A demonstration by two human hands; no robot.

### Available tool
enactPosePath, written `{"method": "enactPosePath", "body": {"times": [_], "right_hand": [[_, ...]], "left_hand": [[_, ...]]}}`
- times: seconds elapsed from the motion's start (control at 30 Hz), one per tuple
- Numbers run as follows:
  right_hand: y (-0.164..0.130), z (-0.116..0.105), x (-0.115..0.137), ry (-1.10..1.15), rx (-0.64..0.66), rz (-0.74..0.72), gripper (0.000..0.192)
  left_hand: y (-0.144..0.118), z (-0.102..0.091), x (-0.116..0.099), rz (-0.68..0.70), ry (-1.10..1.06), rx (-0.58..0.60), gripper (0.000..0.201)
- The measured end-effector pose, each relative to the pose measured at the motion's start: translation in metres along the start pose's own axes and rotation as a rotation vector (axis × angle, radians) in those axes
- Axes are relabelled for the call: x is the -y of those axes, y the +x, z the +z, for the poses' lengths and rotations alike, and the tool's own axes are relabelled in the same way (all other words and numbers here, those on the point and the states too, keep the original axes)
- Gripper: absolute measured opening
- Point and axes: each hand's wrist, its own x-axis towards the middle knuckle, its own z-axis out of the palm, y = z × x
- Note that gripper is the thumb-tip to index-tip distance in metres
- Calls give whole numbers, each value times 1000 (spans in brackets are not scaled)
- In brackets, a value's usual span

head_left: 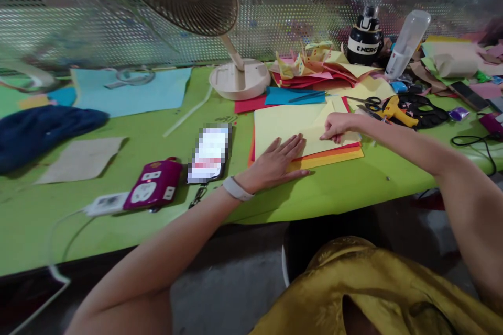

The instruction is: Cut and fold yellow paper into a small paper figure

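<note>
My left hand (pixel 277 164) lies flat with its fingers stretched out, across the lower left part of a pale yellow paper sheet (pixel 283 123). Toward the sheet's right side, my right hand (pixel 337 127) is closed, its curled fingers resting on the paper. Whether anything is pinched inside them is hidden. A folded corner or flap of pale yellow paper (pixel 327 113) rises just behind that hand. Under the top sheet, orange paper (pixel 330 158) and red paper show along the edges.
Behind the sheets are blue paper (pixel 293 96) and a fan (pixel 239 81). Scissors (pixel 369 102) and a yellow glue gun (pixel 396 111) lie to the right, a black bottle (pixel 363 42) further back. On the left are a phone (pixel 210 153) and a purple power bank-like box (pixel 154 184) with cable.
</note>
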Motion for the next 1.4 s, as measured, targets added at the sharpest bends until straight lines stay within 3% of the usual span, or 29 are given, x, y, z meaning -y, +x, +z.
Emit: {"method": "enactPosePath", "body": {"times": [0.13,0.27,0.43,0.53,0.6,0.7,0.87,1.07,1.4], "right_hand": [[-13,-19,-19,-35,7,56,36],[-29,-32,-27,-90,-8,114,38],[-37,-33,-28,-102,-27,93,37],[-35,-33,-29,-115,-21,89,37],[-34,-33,-31,-125,-30,87,38],[-31,-33,-36,-128,-32,73,42],[-26,-34,-41,-143,-21,54,48],[-28,-34,-41,-107,-28,45,44],[-29,-26,-46,-40,-88,13,34]], "left_hand": [[-1,6,3,18,-3,-24,93],[-1,1,4,2,-1,23,93],[21,-40,1,-41,-83,108,89],[51,-68,-8,-261,-153,-49,69],[74,-76,-16,-367,-318,16,61],[101,-71,-25,-419,-662,217,60],[121,-50,-25,-495,-758,292,56],[113,-47,-7,-495,-734,351,54],[41,-48,54,-591,-650,453,61]]}}
